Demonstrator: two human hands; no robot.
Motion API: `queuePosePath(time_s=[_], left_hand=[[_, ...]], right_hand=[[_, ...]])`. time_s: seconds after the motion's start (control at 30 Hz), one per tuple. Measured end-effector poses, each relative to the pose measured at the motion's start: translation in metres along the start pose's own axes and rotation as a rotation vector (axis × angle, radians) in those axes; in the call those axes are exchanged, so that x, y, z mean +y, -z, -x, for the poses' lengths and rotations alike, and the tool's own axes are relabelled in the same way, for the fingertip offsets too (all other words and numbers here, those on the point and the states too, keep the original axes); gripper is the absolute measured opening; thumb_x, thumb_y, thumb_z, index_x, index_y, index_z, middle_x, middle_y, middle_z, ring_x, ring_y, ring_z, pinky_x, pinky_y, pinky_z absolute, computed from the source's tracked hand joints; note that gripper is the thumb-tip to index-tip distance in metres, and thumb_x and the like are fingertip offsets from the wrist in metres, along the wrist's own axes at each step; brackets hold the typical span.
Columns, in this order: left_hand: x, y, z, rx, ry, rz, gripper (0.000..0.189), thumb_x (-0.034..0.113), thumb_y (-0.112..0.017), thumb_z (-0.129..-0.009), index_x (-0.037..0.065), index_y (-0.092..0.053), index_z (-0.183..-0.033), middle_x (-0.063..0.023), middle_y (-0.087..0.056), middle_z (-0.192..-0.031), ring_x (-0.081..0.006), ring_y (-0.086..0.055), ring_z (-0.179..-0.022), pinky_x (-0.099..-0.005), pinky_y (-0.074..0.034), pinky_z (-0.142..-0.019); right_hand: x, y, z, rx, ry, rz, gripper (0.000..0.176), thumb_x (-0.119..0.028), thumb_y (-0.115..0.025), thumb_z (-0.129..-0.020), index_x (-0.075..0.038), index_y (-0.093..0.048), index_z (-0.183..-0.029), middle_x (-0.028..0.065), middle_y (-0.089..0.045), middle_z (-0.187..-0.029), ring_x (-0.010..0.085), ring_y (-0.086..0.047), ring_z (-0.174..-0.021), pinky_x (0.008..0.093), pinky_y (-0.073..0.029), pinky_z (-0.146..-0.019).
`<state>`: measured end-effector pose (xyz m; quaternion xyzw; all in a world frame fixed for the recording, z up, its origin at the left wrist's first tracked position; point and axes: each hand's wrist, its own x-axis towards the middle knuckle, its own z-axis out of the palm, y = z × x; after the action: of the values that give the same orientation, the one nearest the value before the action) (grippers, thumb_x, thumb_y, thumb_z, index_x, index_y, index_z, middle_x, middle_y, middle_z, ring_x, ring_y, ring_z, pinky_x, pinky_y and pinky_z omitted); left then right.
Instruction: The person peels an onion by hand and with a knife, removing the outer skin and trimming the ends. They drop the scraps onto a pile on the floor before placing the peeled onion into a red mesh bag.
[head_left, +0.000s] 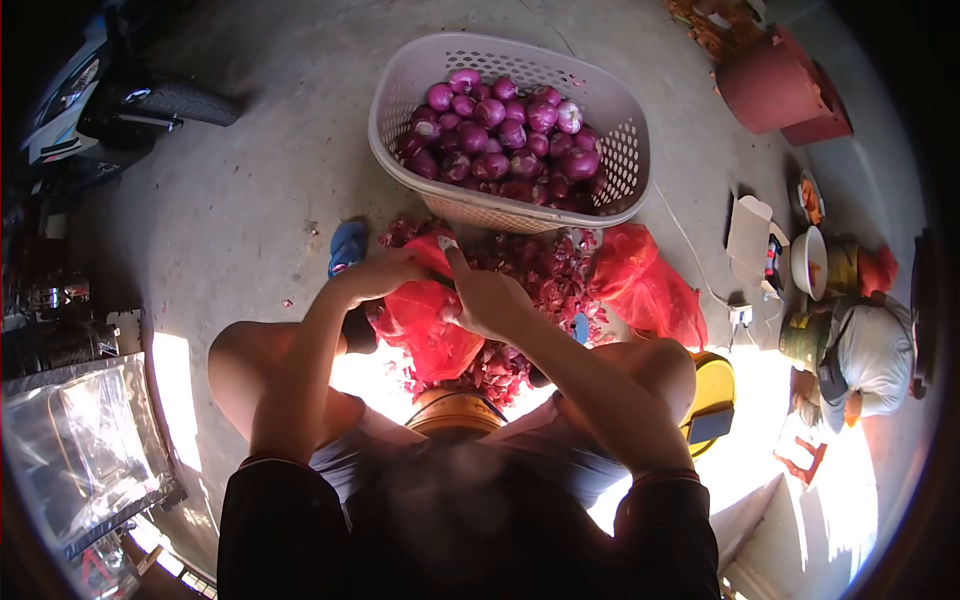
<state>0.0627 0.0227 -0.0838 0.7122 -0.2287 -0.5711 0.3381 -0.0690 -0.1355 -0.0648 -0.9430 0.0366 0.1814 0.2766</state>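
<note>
Both hands meet over a red mesh bag point(425, 335) between the knees. My left hand point(392, 270) is closed at the bag's upper edge; what its fingers hold is hidden. My right hand point(485, 298) is closed beside it, its thumb raised, and a narrow dark object point(441, 280) shows between the hands, too small to name. Loose red-purple onion skins point(540, 270) lie around and under the bag. Beyond them stands a pale perforated basket point(400, 100) with many peeled purple onions point(512, 135).
A second red mesh bag point(650, 290) lies right of the skins. A yellow container point(455, 412) sits between the legs, and a yellow stool point(715, 385) with a dark phone-like object is by the right knee. Another person point(868, 345) is at far right. A motorbike wheel point(185, 100) is upper left.
</note>
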Motion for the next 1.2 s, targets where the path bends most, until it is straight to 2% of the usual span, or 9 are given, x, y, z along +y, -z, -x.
queuePosePath(time_s=[0.2,0.3,0.37,0.47,0.57,0.77,0.97,1.0,1.2], left_hand=[[0.046,-0.002,0.062,0.608,0.072,-0.706,0.040,0.036,-0.060,-0.083,0.004,-0.056,-0.106,-0.0103,-0.059,-0.095,-0.0198,-0.056,-0.086,-0.0321,-0.045,-0.073],[0.024,-0.008,0.060,-0.151,-0.042,-0.194,0.033,0.032,-0.049,-0.088,0.001,-0.058,-0.097,-0.0153,-0.061,-0.094,-0.0273,-0.059,-0.092,-0.0369,-0.046,-0.078],[0.015,-0.026,0.032,-0.296,-0.019,-0.334,0.032,0.029,-0.044,-0.091,0.002,-0.061,-0.097,-0.0135,-0.063,-0.092,-0.0255,-0.060,-0.086,-0.0362,-0.046,-0.076],[-0.024,-0.038,-0.045,0.047,0.215,-1.047,0.028,0.027,-0.048,-0.089,0.007,-0.060,-0.104,-0.0049,-0.062,-0.095,-0.0174,-0.056,-0.090,-0.0317,-0.045,-0.079],[-0.054,-0.025,-0.079,0.122,0.181,-0.975,0.028,0.027,-0.049,-0.089,0.007,-0.060,-0.104,-0.0051,-0.062,-0.095,-0.0174,-0.056,-0.090,-0.0316,-0.045,-0.079],[-0.097,-0.091,-0.093,0.068,0.163,-1.041,0.028,0.026,-0.049,-0.089,0.007,-0.060,-0.105,-0.0054,-0.062,-0.095,-0.0173,-0.056,-0.089,-0.0313,-0.045,-0.078],[-0.122,-0.099,-0.089,0.043,0.174,-1.037,0.027,0.026,-0.049,-0.089,0.006,-0.060,-0.105,-0.0058,-0.062,-0.095,-0.0173,-0.056,-0.089,-0.0310,-0.046,-0.078],[-0.122,-0.096,-0.089,0.037,0.175,-1.031,0.027,0.026,-0.049,-0.089,0.006,-0.060,-0.105,-0.0058,-0.062,-0.095,-0.0173,-0.057,-0.089,-0.0309,-0.046,-0.077],[-0.124,-0.089,-0.082,0.030,0.183,-1.004,0.027,0.025,-0.050,-0.089,0.006,-0.060,-0.105,-0.0062,-0.063,-0.095,-0.0172,-0.057,-0.088,-0.0307,-0.046,-0.077]], right_hand=[[0.009,-0.004,-0.016,0.153,-0.039,-0.283,0.059,-0.024,-0.061,-0.079,-0.005,-0.031,-0.126,0.0263,-0.062,-0.079,0.0427,-0.061,-0.078,0.0500,-0.049,-0.069],[0.008,0.000,-0.017,0.204,-0.032,-0.387,0.054,-0.024,-0.060,-0.080,-0.005,-0.032,-0.123,0.0264,-0.061,-0.077,0.0443,-0.060,-0.078,0.0512,-0.048,-0.070],[0.012,-0.002,-0.020,0.210,0.013,-0.437,0.054,-0.023,-0.059,-0.081,-0.005,-0.031,-0.123,0.0266,-0.061,-0.077,0.0447,-0.060,-0.078,0.0517,-0.047,-0.071],[0.003,0.005,-0.017,0.085,-0.034,-0.427,0.053,-0.020,-0.060,-0.082,-0.007,-0.031,-0.125,0.0247,-0.061,-0.085,0.0430,-0.059,-0.085,0.0482,-0.046,-0.072],[-0.001,0.005,-0.017,0.085,-0.052,-0.428,0.053,-0.018,-0.060,-0.082,-0.005,-0.031,-0.125,0.0253,-0.060,-0.093,0.0424,-0.059,-0.088,0.0477,-0.046,-0.075],[-0.017,0.002,0.000,0.163,0.412,-0.612,0.056,-0.014,-0.059,-0.082,-0.006,-0.030,-0.129,0.0240,-0.058,-0.105,0.0403,-0.058,-0.095,0.0463,-0.046,-0.081],[-0.050,0.030,0.032,-0.334,0.311,-0.866,0.052,-0.009,-0.059,-0.080,-0.004,-0.035,-0.125,0.0248,-0.054,-0.109,0.0384,-0.056,-0.100,0.0433,-0.046,-0.081],[-0.053,0.021,0.033,-0.160,0.493,-0.864,0.054,-0.010,-0.061,-0.080,-0.009,-0.035,-0.127,0.0196,-0.058,-0.107,0.0331,-0.061,-0.092,0.0384,-0.048,-0.078],[-0.069,0.018,0.052,-0.429,0.337,-1.221,0.051,-0.012,-0.061,-0.082,-0.004,-0.036,-0.126,0.0146,-0.057,-0.109,0.0198,-0.057,-0.096,0.0334,-0.046,-0.080]])
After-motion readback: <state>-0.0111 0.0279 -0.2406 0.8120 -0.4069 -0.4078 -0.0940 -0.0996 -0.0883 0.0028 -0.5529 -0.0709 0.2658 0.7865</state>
